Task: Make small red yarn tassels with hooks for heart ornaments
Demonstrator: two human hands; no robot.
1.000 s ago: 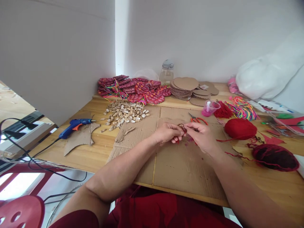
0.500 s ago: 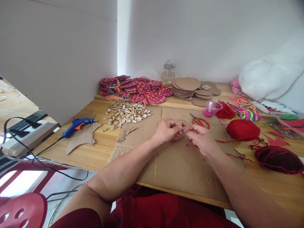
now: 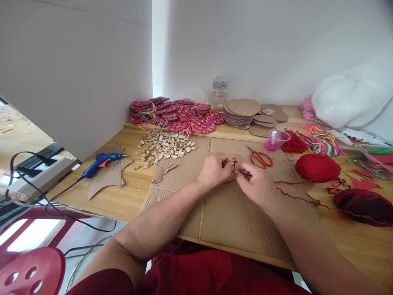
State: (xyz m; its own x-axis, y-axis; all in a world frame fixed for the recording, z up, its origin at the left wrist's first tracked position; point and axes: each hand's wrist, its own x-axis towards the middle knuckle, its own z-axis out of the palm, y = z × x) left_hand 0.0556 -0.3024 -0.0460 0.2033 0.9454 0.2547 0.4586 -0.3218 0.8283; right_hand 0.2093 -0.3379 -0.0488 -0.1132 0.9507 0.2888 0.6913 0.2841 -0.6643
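Note:
Over the cardboard mat [image 3: 239,221], my left hand [image 3: 217,169] is closed in a pinch on a small dark red piece [image 3: 235,160], thin and looped like twisted yarn. My right hand [image 3: 251,180] meets it from the right, thumb and forefinger pressed together at the piece's lower end. Just past my right hand lie open-bladed scissors [image 3: 260,159] with orange handles. Strands from a red yarn ball [image 3: 318,168] and a dark maroon yarn ball [image 3: 362,205] trail toward my right wrist. The fingers hide most of the small piece.
Peanut shells [image 3: 167,145] are heaped at the left, near a blue glue gun [image 3: 102,162] on a cardboard scrap [image 3: 107,182]. Behind stand decorated maroon pieces [image 3: 184,116], stacked cardboard discs [image 3: 242,108], a bottle [image 3: 218,92] and a cup of pink liquid [image 3: 274,141]. Colourful yarn [image 3: 322,141] lies right.
The small dark red piece now stands upright between my fingertips. My right hand has shifted slightly left, closer to my left hand. The maroon strand lies further left across the mat.

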